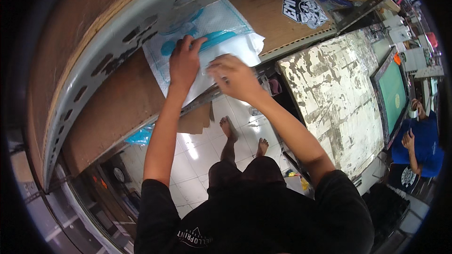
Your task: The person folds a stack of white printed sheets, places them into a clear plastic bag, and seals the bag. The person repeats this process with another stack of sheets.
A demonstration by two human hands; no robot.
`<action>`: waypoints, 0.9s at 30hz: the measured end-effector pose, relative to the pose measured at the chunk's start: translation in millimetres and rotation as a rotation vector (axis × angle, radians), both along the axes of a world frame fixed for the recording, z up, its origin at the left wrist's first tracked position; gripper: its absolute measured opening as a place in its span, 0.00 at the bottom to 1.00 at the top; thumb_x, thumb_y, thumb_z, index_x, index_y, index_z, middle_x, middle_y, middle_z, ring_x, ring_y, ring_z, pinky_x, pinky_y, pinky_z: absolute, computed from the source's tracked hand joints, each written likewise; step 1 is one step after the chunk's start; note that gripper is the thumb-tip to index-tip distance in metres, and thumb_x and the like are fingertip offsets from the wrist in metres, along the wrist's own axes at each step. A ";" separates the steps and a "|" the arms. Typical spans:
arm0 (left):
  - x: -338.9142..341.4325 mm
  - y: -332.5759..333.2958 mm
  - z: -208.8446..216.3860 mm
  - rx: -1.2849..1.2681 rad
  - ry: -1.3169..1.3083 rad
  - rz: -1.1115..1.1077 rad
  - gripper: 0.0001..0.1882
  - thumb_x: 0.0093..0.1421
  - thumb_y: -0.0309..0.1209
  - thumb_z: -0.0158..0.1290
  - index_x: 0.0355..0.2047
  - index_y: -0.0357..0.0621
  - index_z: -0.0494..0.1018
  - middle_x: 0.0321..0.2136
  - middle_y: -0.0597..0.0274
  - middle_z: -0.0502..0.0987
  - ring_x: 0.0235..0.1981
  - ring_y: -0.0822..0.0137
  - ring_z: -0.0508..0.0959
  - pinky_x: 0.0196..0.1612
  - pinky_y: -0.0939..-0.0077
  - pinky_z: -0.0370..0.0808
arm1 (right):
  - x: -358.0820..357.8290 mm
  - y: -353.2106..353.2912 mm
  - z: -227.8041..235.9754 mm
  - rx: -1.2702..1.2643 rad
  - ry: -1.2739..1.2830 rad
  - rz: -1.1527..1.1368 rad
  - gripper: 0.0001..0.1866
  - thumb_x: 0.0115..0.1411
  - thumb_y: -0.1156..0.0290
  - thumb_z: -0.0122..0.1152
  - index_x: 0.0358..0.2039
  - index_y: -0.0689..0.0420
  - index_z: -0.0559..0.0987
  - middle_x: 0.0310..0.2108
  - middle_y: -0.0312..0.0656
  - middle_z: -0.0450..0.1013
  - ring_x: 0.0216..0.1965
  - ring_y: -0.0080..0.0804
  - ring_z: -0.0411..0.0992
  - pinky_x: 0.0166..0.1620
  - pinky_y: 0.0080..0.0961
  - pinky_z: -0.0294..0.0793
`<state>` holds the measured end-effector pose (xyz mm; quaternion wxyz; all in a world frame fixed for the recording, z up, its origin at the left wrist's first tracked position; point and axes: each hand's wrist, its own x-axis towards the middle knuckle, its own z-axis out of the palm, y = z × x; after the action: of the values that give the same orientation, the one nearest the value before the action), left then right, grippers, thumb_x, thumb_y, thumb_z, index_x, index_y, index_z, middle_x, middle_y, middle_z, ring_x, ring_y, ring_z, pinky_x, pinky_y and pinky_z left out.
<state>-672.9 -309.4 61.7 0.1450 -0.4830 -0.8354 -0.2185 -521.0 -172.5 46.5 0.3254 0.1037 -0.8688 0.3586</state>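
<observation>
A white and turquoise plastic package (220,16) lies on the brown wooden shelf, with a white sheet-like part (242,49) sticking out along its near right side. My left hand (185,63) rests on the package, its fingers bent and set apart on the turquoise printed area. Just right of it, my right hand (238,77) hovers over the near edge of the white part. Motion blurs its curled fingers, so whether they hold anything cannot be made out.
A perforated metal shelf beam (127,33) arches above and left of my hands. To the right stands a table (332,99) with a worn, peeling white top, and a green framed screen (393,91) beyond it. A person in blue (421,141) works at the far right.
</observation>
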 end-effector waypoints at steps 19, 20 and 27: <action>19.1 114.8 67.2 -0.286 0.222 -0.484 0.23 0.57 0.20 0.53 0.54 0.43 0.78 0.40 0.55 0.80 0.45 0.52 0.82 0.45 0.60 0.82 | -18.3 28.8 -21.4 -0.107 -0.062 -0.790 0.15 0.54 0.65 0.69 0.41 0.59 0.83 0.47 0.42 0.76 0.46 0.44 0.72 0.48 0.42 0.72; 18.5 113.8 69.7 -0.280 0.197 -0.471 0.24 0.57 0.20 0.53 0.55 0.43 0.76 0.40 0.55 0.80 0.45 0.51 0.82 0.45 0.60 0.82 | -12.7 33.5 -14.9 -0.012 -0.052 -0.721 0.16 0.57 0.62 0.66 0.42 0.58 0.83 0.46 0.42 0.77 0.47 0.44 0.71 0.50 0.41 0.70; 29.6 133.8 68.8 -0.240 0.004 -0.397 0.23 0.63 0.23 0.55 0.59 0.49 0.72 0.41 0.50 0.82 0.43 0.47 0.82 0.45 0.53 0.79 | 19.2 104.0 27.4 0.877 -0.260 -0.475 0.17 0.66 0.55 0.54 0.46 0.53 0.80 0.40 0.40 0.79 0.49 0.39 0.71 0.54 0.38 0.63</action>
<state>-643.3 -175.5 130.5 0.0424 -0.6519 -0.7439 -0.1409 -501.8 -68.4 74.0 0.2131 -0.0154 -0.9703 -0.1134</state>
